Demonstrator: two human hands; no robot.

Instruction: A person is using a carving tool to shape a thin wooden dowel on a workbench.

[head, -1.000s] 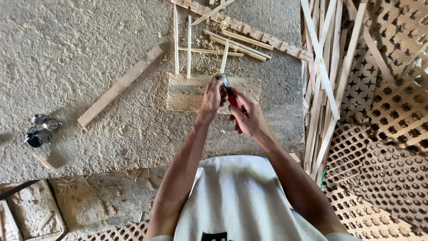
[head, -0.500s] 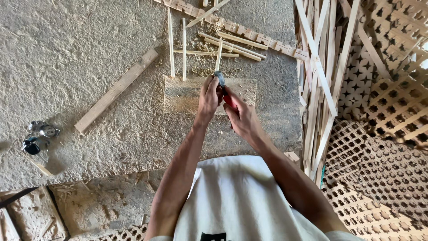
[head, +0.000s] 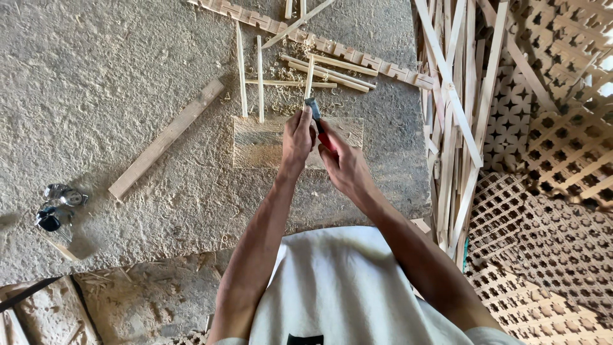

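Note:
My left hand [head: 297, 135] pinches the lower end of a thin wooden stick [head: 309, 78] that stands against a flat wooden block [head: 255, 144] on the ground. My right hand [head: 343, 163] grips a red-handled chisel [head: 317, 121] whose dark metal blade meets the stick just above my left fingers. Both hands sit close together over the block's right half. The chisel's handle is mostly hidden in my palm.
Two thin sticks [head: 249, 70] lie upright beyond the block, crossed by a third. A long plank [head: 167, 137] lies to the left, a notched strip [head: 306, 38] at the top. Slats [head: 454, 121] and lattice panels [head: 549, 191] fill the right. Small metal items [head: 56, 206] lie far left.
The hands and chisel stay together on the stick over the block; only the view has shifted slightly.

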